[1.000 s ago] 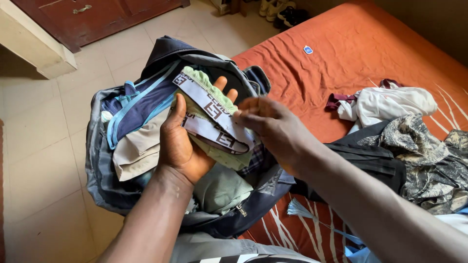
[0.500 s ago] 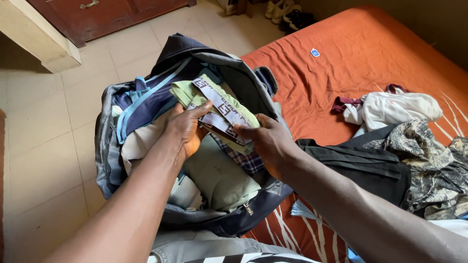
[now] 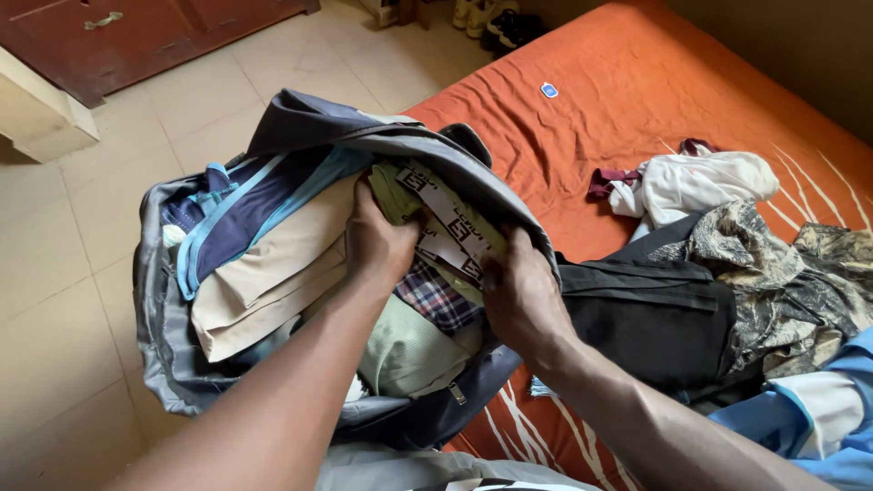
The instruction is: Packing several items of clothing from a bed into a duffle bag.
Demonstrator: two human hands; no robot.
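— What are the two hands doing?

— Both are pushed into the open mouth of a grey and navy bag (image 3: 182,355). The left hand (image 3: 380,238) and the right hand (image 3: 516,293) press from either side on a folded pale-green garment with a patterned white waistband (image 3: 452,227). The left fingers curl around its near edge; the right fingers are clenched along its other side, their tips tucked out of sight under the bag's flap.

— So where does that garment sit?

— Between the two sets of fingers, inside the bag, just under the upper rim.

— What lies around it?

— Directly below the fingers is a checked cloth (image 3: 435,296), and under that a light-green folded piece (image 3: 409,350). To the left of the left fingers lies a beige folded garment (image 3: 264,273), with a navy one trimmed in light blue (image 3: 245,205) above it.

— And outside the bag?

— It rests against an orange bed (image 3: 637,82). Just right of the right fingers is a black garment (image 3: 646,314); beyond that, a grey patterned cloth (image 3: 773,273) and a white garment (image 3: 696,182). Well away from the fingers, a small blue-and-white object (image 3: 548,90) lies on the sheet.
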